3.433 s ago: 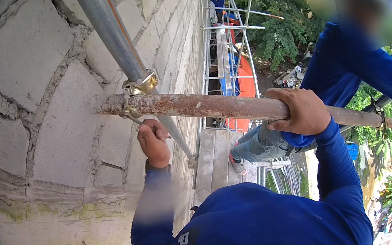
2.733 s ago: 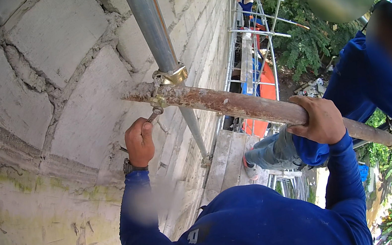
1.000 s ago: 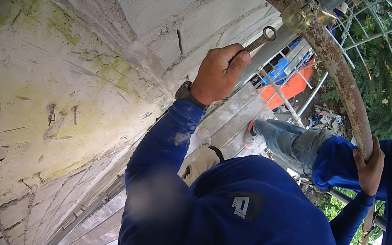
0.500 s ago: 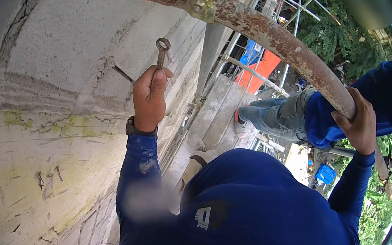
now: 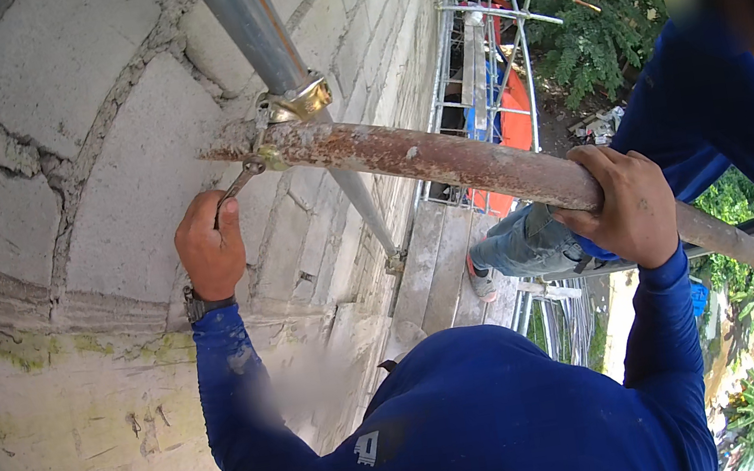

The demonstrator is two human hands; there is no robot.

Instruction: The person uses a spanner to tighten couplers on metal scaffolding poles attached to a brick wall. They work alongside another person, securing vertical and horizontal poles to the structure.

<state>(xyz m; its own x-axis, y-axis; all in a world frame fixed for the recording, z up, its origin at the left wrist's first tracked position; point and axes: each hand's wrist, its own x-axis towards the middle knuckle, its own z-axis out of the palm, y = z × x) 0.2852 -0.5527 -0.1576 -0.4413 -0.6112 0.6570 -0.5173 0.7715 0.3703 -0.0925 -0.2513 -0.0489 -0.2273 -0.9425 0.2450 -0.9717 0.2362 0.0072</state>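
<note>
Wrench moved up to gold clamp; pipe rust-brown, grey-blotched.

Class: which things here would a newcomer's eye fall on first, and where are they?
First, the rusty pipe slanting across the middle, gripped by the right hand. Next, toward its left end, a shiny gold-coloured clamp on a grey pole, with the left hand holding a wrench close by. Beyond the pipe, right of centre, bright orange sheeting stands out.
</note>
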